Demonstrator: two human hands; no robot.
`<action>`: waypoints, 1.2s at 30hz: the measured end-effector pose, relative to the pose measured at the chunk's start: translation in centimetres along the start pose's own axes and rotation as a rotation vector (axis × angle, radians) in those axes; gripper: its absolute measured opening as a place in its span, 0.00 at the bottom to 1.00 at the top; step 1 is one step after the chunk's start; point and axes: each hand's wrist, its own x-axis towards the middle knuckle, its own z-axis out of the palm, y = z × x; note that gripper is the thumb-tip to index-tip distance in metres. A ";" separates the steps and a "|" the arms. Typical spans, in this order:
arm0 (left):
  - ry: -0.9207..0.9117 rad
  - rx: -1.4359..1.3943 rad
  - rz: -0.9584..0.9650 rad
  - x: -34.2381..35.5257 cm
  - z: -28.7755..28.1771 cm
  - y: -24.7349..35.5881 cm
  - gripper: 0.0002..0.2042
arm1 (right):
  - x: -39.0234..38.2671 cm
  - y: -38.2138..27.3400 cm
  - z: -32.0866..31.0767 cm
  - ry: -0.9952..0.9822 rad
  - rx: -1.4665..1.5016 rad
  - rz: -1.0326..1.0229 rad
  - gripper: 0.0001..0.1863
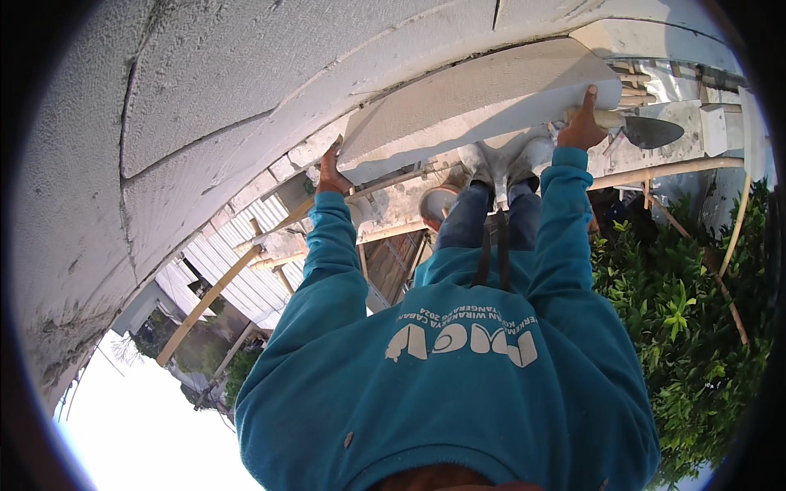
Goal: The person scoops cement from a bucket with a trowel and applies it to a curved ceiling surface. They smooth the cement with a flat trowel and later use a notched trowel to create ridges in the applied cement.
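Note:
A long pale lightweight block (479,94) lies along the white block wall (205,82). My left hand (332,168) grips its left end, fingers bent round the edge. My right hand (581,127) is closed on the block's right end, one finger pointing along its face. A trowel (651,131) with a dark blade and wooden handle sticks out from beside my right hand; whether that hand also holds it, I cannot tell. My feet, in pale dusty footwear (532,155), stand just below the block on a narrow, dirty ledge (679,139).
Bamboo poles (663,164) frame the scaffold, with a timber strut (205,303) at the left. A round bucket (438,202) is beside my legs. Corrugated roofing (246,237) lies below at the left, leafy trees (679,311) at the right, open sky beyond the wall's edge.

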 end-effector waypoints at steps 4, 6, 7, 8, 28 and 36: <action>0.112 0.164 -0.030 1.6 0.2 0.6 0.32 | 0.2 0.2 -0.3 0.075 -0.134 0.038 0.46; 0.138 0.282 0.005 2.2 0.6 0.5 0.34 | 0.6 0.6 -0.8 0.060 -0.090 0.057 0.46; 0.149 0.320 0.023 2.5 0.6 0.2 0.34 | 0.7 0.9 -1.1 0.052 -0.071 0.066 0.46; 0.158 0.351 0.039 2.6 0.6 0.0 0.35 | 0.8 1.3 -1.4 0.070 -0.047 0.083 0.46; 0.319 0.512 0.546 -16.3 3.7 -9.7 0.36 | 7.5 10.2 -18.6 -0.329 0.309 0.420 0.23; 0.159 1.183 0.757 -26.5 13.7 -9.9 0.55 | 5.2 15.0 -24.8 -0.416 0.059 0.266 0.23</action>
